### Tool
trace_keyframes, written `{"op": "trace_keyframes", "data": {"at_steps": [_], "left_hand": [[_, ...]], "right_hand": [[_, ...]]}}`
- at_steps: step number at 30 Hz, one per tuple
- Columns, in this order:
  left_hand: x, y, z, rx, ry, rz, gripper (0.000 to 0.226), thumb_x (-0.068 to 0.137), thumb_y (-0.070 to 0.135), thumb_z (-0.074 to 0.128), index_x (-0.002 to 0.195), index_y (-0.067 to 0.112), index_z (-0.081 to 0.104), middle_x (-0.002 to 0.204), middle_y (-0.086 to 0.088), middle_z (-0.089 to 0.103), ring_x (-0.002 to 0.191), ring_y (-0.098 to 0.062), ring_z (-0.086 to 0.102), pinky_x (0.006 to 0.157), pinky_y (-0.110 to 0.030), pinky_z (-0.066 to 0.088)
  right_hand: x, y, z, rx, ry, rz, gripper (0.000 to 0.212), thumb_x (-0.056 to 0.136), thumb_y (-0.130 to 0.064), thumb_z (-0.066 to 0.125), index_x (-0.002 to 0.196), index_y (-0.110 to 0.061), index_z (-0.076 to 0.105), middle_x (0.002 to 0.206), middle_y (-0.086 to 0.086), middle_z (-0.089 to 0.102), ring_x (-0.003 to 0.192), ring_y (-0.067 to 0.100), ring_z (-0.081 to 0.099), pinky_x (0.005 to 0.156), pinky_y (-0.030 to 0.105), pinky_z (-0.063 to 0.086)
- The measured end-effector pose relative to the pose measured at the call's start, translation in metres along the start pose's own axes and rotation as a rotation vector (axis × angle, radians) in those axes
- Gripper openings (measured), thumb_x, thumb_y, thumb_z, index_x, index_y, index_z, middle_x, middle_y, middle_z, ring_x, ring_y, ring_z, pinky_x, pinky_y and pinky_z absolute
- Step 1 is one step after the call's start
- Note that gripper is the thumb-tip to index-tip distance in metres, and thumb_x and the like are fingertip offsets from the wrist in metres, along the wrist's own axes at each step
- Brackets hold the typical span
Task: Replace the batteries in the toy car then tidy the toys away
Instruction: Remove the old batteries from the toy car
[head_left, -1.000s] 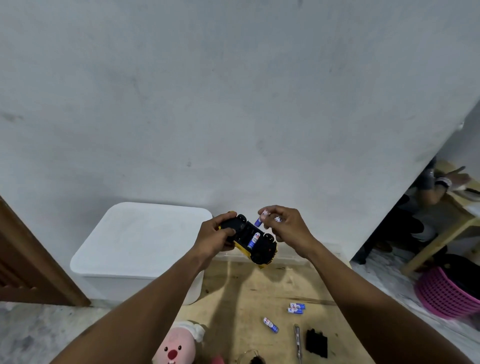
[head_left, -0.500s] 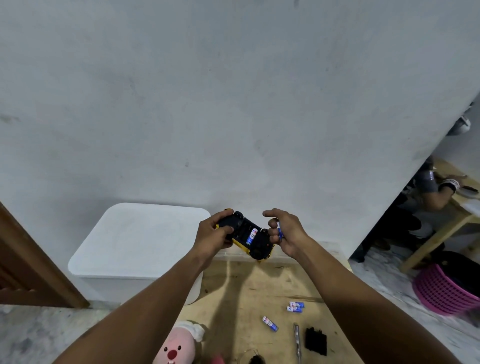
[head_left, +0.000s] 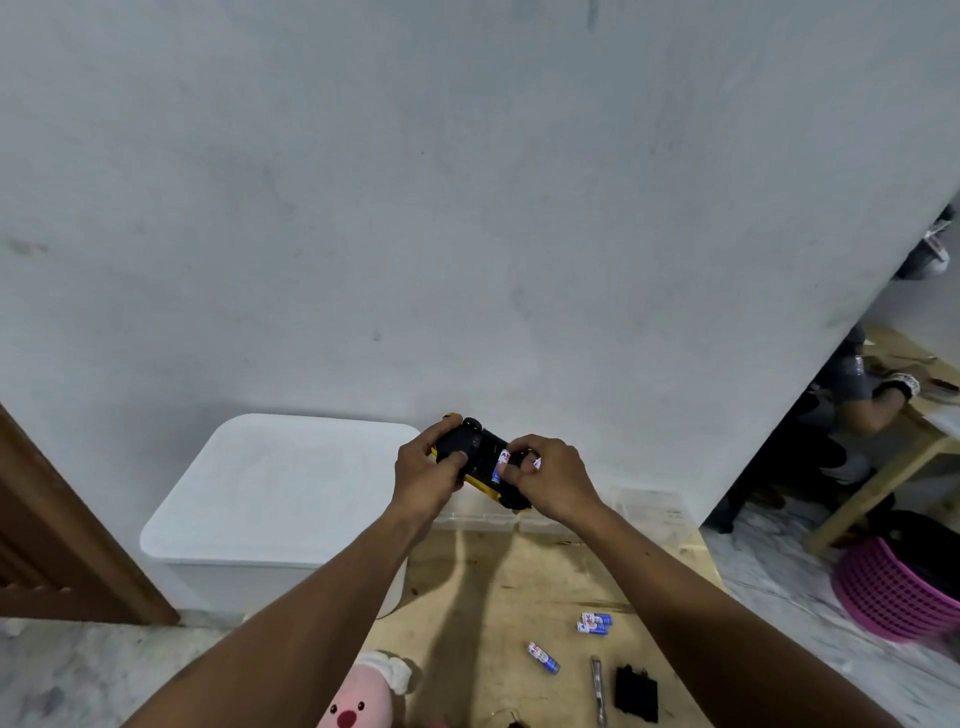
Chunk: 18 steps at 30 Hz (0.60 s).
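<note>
Your left hand (head_left: 425, 470) grips the upturned toy car (head_left: 475, 452), whose 4 o'clock end hides under your right hand (head_left: 553, 480), its fingers pinching a battery (head_left: 502, 460).

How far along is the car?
Done: the cover lies off on the board, and one battery sits in the car. Now: the left hand holds the car; the right hand pinches another battery. Left: cover back on, pink plush tidied away.
</note>
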<state>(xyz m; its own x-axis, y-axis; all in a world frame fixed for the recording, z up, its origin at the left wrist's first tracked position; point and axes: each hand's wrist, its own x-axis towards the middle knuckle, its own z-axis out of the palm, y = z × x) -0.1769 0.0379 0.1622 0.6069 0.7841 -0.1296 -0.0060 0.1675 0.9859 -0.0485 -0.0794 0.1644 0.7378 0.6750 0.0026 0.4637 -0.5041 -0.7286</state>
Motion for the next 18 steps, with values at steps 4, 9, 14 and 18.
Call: {"op": "trace_keyframes", "data": {"at_steps": [4, 9, 14, 18], "left_hand": [[-0.002, 0.002, 0.001, 0.004, 0.006, 0.016, 0.049, 0.086, -0.007, 0.057, 0.116, 0.029, 0.07, 0.116, -0.001, 0.066, 0.094, -0.025, 0.065, 0.079, -0.041, 0.061], [-0.003, 0.001, 0.003, 0.006, 0.007, 0.016, 0.048, 0.086, -0.007, 0.058, 0.117, 0.027, 0.071, 0.111, 0.0, 0.068, 0.083, -0.023, 0.062, 0.08, -0.044, 0.06], [-0.003, 0.003, 0.007, 0.009, 0.003, 0.019, 0.05, 0.085, -0.009, 0.058, 0.112, 0.031, 0.071, 0.105, 0.007, 0.069, 0.074, -0.023, 0.059, 0.081, -0.049, 0.059], [-0.003, 0.004, 0.008, 0.013, 0.005, 0.027, 0.049, 0.085, -0.007, 0.059, 0.115, 0.029, 0.072, 0.111, 0.003, 0.069, 0.073, -0.023, 0.06, 0.082, -0.047, 0.059]], "right_hand": [[0.001, 0.001, 0.006, 0.104, 0.018, 0.029, 0.02, 0.08, -0.037, 0.076, 0.094, -0.028, 0.065, 0.076, -0.005, 0.063, 0.081, 0.016, 0.065, 0.069, 0.029, 0.051], [-0.004, 0.005, 0.01, 0.158, 0.068, 0.023, 0.02, 0.08, -0.036, 0.079, 0.088, -0.026, 0.064, 0.072, -0.008, 0.056, 0.074, 0.011, 0.06, 0.062, 0.022, 0.046], [-0.008, 0.005, 0.021, 0.106, 0.121, 0.01, 0.018, 0.082, -0.036, 0.075, 0.081, -0.029, 0.059, 0.087, -0.006, 0.059, 0.087, 0.019, 0.065, 0.078, 0.041, 0.057], [-0.005, 0.005, 0.019, 0.11, 0.176, -0.025, 0.02, 0.083, -0.035, 0.073, 0.099, -0.033, 0.062, 0.083, -0.007, 0.061, 0.081, 0.02, 0.066, 0.074, 0.044, 0.059]]}}
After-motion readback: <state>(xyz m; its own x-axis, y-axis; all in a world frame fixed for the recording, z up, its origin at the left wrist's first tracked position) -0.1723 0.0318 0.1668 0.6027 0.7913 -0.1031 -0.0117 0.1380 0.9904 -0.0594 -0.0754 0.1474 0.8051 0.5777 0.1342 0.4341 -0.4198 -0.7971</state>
